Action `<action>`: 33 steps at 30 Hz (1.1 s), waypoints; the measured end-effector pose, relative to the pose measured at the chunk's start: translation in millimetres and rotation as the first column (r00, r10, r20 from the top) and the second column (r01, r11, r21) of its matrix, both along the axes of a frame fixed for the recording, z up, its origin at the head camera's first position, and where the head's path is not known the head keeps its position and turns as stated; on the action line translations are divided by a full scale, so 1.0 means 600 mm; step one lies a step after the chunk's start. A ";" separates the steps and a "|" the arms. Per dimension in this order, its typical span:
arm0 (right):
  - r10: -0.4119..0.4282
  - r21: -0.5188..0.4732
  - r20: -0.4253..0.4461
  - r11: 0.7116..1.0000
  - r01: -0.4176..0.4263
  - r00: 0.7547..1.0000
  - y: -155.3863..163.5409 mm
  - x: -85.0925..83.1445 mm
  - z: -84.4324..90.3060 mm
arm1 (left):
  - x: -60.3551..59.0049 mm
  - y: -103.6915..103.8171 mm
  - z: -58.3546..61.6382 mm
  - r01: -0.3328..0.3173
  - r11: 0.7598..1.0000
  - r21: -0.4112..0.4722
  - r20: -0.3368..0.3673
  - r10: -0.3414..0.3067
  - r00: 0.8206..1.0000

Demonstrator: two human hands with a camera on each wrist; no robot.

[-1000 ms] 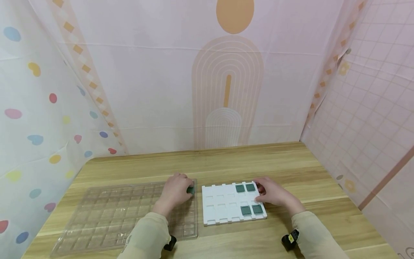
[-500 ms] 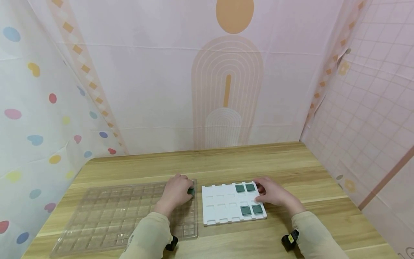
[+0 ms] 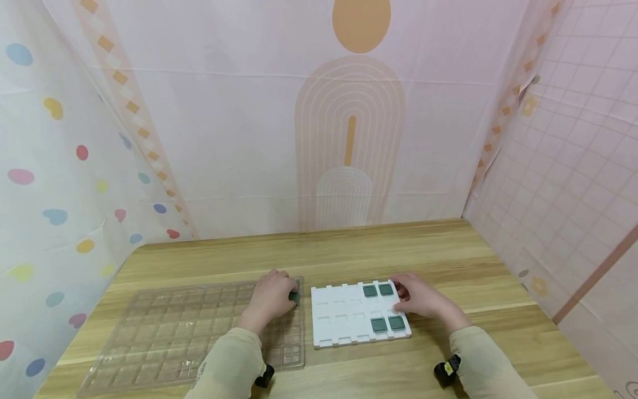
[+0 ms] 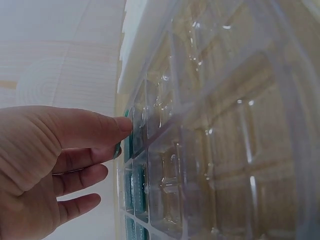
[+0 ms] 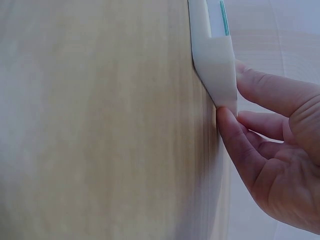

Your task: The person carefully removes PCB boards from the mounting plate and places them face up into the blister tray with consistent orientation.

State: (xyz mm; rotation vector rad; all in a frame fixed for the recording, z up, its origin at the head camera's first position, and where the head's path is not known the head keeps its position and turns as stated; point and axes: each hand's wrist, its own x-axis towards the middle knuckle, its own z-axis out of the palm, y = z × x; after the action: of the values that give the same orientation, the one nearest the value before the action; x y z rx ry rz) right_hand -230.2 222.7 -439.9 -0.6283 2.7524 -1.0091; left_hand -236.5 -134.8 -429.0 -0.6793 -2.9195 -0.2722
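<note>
My left hand (image 3: pixel 271 296) is at the far right corner of a clear plastic compartment tray (image 3: pixel 174 318). Its thumb and fingers pinch a small green square chip (image 3: pixel 295 298), mostly covered by the fingertips in the left wrist view. Several green pieces (image 4: pixel 139 187) lie in tray cells beside that hand. To the right is a white slotted tray (image 3: pixel 341 310), holding two green chips (image 3: pixel 370 291) along its far side and two more green chips (image 3: pixel 379 325) along its near side. My right hand (image 3: pixel 421 296) grips this tray's right edge, thumb on top and a finger low against the edge.
Both trays lie flat on a wood-grain table (image 3: pixel 349 252), with a narrow gap between them. Patterned cloth (image 3: pixel 239 138) hangs behind the table and at both sides. Small black wrist cameras (image 3: pixel 446 371) sit under the sleeves.
My left hand has barely moved; the chip at its fingertips appears slightly more tilted than one second ago. The right hand and the white tray stay in place.
</note>
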 end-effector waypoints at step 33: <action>-0.008 0.019 0.011 1.000 0.008 1.000 0.000 -0.001 -0.001 | 0.013 0.018 0.017 0.144 0.986 0.083 -0.300 -0.113 0.947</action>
State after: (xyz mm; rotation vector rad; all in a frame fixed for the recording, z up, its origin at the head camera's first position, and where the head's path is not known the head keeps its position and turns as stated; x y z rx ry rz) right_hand -230.9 222.8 -440.5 -0.6071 2.7540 -0.9839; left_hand -229.0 -124.1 -418.7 -0.8175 -2.5639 -0.3052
